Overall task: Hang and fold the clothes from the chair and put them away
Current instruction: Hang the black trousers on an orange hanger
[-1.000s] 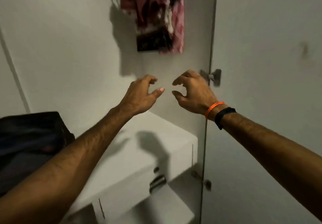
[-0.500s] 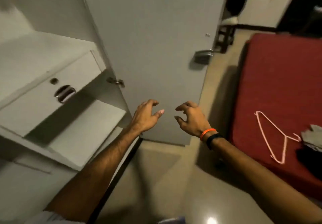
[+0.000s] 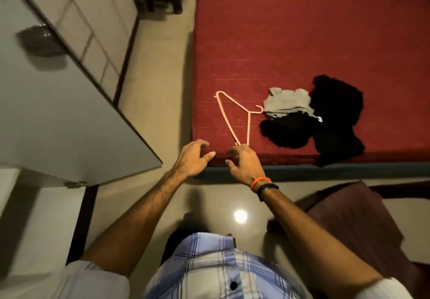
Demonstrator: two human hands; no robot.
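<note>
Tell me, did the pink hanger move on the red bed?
No. The pink hanger lies on the red bed beside the grey cloth, as before; only the camera turned.

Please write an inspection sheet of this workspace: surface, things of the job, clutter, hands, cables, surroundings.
Surface: red mattress, mostly bare.
Job's things: pink hanger flat near the mattress's front edge; grey garment and black clothes piled beside its hook.
Clutter: nothing seen.
Hands: left hand and right hand hover at the mattress edge, fingers loosely curled, holding nothing; right fingertips are at the hanger's near corner, contact unclear.
Cables: nothing seen.
Surroundings: open wardrobe door to the left; chair with maroon seat to the right; glossy tiled floor.
</note>
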